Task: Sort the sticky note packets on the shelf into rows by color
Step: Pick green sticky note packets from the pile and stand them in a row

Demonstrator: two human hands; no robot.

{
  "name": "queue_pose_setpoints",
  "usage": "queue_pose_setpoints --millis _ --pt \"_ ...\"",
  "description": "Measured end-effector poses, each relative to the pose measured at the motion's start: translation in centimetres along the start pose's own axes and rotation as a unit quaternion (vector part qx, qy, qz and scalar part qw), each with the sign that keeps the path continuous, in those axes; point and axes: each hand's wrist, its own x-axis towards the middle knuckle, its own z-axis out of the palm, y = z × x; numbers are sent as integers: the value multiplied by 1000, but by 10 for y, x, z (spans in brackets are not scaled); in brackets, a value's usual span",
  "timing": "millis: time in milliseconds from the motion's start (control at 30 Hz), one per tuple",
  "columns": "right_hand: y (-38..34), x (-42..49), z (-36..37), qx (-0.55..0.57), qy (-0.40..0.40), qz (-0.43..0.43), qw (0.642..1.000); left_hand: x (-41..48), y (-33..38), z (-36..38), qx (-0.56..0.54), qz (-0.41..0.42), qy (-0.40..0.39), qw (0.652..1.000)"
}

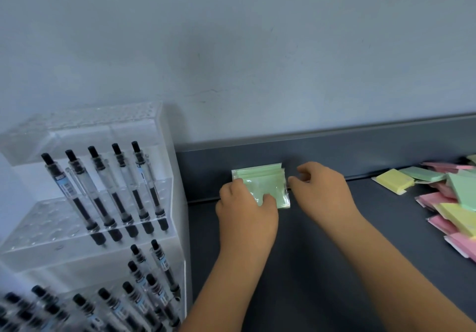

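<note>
The left hand (244, 208) gripped a small stack of green sticky note packets (262, 181), thumb on the front face and fingers curled round its 9 o'clock edge. The right hand (324, 192), fingers curled, met the stack's 3 o'clock edge; whether it pinched the wrapper could not be told. The stack stood on the dark shelf (334, 267) against the back lip (373, 148). At 3 o'clock lay a loose pile of pink, yellow and green packets (453, 203). At 9 o'clock stood a clear pen display (90, 203).

Green packets (260, 184); pink, yellow, green pile (448, 197); dark grey shelf (334, 254); black-tipped pens (103, 190).
</note>
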Motion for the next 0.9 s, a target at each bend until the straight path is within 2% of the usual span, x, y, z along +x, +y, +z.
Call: queue_pose_setpoints --millis 100,200,333,467,567,767,900 --pt "4 -10 -10 -28 3 -47 999 -4 4 -5 106 78 2 991" --pt "16 -25 -22 -66 12 -80 995 -7 7 -11 233 153 2 960" --pt "44 -36 -36 -136 -20 -115 984 -13 19 -8 292 180 -55 938" --pt "79 -38 -56 -123 -10 -107 987 -30 38 12 348 196 -73 914" --pt "109 -34 -81 -106 12 -102 989 -41 58 38 355 183 -95 912" --pt "187 -18 -151 -131 0 -94 987 -61 115 105 303 144 -92 938" --pt "238 -9 -199 -150 29 -68 986 -79 151 151 270 140 -100 947"
